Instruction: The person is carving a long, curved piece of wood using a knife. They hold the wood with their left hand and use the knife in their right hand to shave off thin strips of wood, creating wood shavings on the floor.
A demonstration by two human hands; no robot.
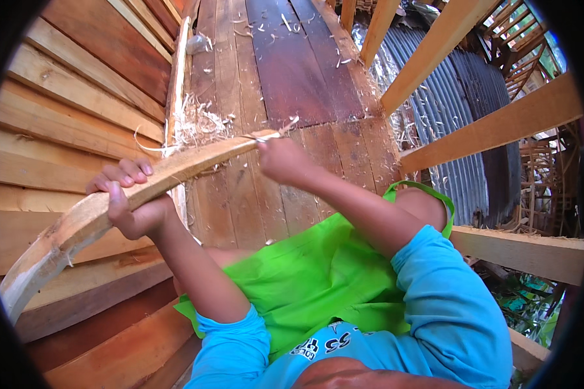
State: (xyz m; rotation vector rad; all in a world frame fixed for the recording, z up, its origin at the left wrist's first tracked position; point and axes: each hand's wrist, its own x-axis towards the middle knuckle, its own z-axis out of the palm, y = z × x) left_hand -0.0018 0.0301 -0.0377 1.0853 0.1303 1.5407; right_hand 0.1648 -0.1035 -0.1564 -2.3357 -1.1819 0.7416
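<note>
A long curved strip of pale wood [175,170] runs from the lower left up to the middle of the head view. My left hand [126,201] is wrapped around its lower part, thumb on top. My right hand [282,159] is closed at the strip's far thin end, where a thin shaving or small blade tip [285,126] sticks out; the tool itself is hidden in the fist. Loose curled shavings [198,126] lie on the plank floor just beyond the strip.
Plank floor [285,71] stretches ahead, a plank wall [65,110] stands on the left. Pale wooden rails [493,123] cross on the right, with corrugated metal sheeting [448,104] below them. A thin upright batten [175,84] leans by the wall. My green shorts [311,279] fill the lower middle.
</note>
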